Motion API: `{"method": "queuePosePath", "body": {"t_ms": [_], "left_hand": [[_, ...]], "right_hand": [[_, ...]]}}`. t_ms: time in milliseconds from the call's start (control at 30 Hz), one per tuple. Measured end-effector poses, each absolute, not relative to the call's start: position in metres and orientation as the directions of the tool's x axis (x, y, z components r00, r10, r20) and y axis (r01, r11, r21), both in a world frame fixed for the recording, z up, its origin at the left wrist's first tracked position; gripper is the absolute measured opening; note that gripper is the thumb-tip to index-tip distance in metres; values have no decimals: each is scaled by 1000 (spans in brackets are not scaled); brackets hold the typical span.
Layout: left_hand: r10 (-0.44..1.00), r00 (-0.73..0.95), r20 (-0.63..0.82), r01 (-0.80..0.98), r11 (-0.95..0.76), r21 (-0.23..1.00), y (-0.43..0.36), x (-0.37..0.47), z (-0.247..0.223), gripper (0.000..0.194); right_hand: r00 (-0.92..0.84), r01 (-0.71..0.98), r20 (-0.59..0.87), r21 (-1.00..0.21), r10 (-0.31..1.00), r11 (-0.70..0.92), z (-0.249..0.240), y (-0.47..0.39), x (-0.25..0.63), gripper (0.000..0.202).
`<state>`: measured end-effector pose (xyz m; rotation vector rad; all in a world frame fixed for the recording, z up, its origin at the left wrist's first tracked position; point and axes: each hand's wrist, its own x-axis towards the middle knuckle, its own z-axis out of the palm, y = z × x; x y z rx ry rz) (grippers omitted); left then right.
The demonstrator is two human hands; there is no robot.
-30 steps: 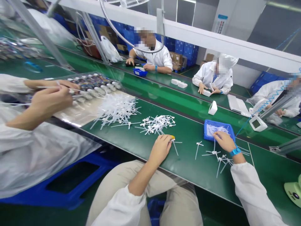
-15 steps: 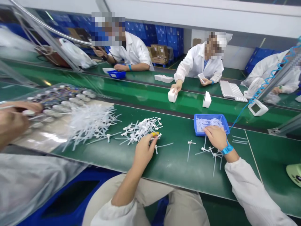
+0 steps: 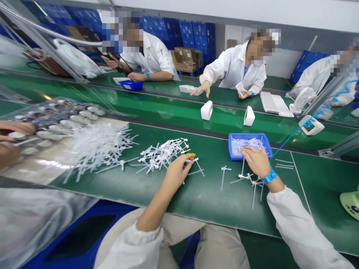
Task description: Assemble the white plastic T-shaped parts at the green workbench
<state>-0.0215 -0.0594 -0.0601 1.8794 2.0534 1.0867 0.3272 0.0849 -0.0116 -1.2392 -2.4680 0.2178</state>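
Observation:
My left hand (image 3: 177,172), a yellow cot on its fingertip, pinches a white plastic tie piece (image 3: 196,165) at the right edge of a pile of white T-shaped pieces (image 3: 162,153) on the green belt. My right hand (image 3: 256,160), with a blue wrist strap (image 3: 270,176), rests at the front rim of a small blue tray (image 3: 231,147) of white strips, fingertips on the strips. I cannot tell whether it grips one. Loose assembled ties (image 3: 252,183) lie just below that hand, and a single one (image 3: 223,175) lies between my hands.
A larger heap of long white ties (image 3: 98,145) lies left, beside a co-worker's hands (image 3: 11,140) and a blister sheet of round parts (image 3: 64,119). Two white housings (image 3: 206,110) stand on the middle belt. Three people in white coats sit opposite. A green device (image 3: 350,200) sits at right.
My left hand moved from the bare belt up to the pile's edge and took hold of a tie piece. My right hand stayed at the blue tray. The person opposite released a white housing.

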Motion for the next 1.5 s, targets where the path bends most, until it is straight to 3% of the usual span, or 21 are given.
{"method": "queuePosePath", "body": {"t_ms": [167,367,500,600,700,833,967,1033,1200,1333,1400,1500], "left_hand": [[896,-223,385,809,-50,585,-60,-22,-62,30],[872,-284,398,782,-29,623,-64,-18,-56,40],[800,-386,459,768,3,641,-65,-17,-49,34],[720,-494,488,692,-14,722,-66,-14,-37,28],[727,-549,413,507,-103,856,-72,-3,-19,30],[881,-361,305,368,-166,915,-91,28,-9,34],[960,97,262,552,-271,789,-108,61,-27,27],[943,212,258,630,-333,701,-110,70,-38,26],[933,249,261,626,-361,691,-110,72,-44,24],[918,275,285,622,-396,675,-111,71,-37,31],[920,267,285,629,-391,672,-112,72,-37,30],[924,259,280,632,-382,674,-112,73,-38,23]], "right_hand": [[-540,711,277,-354,795,607,-13,89,333,42],[-489,675,324,-448,810,586,-16,91,336,40],[-474,638,344,-500,810,586,-17,92,337,40],[-458,619,366,-522,810,586,-16,91,336,38],[-395,539,438,-601,807,590,-13,88,335,32],[-233,412,531,-705,815,577,-3,81,334,23],[-166,381,567,-718,807,582,13,67,334,21],[-224,356,572,-706,789,612,22,54,331,19],[-527,235,492,-699,693,675,29,6,320,25],[-760,119,395,-696,516,708,11,-24,313,32],[-813,91,360,-697,457,712,-1,-32,311,36],[-822,130,327,-690,467,712,-12,-35,308,35]]}}
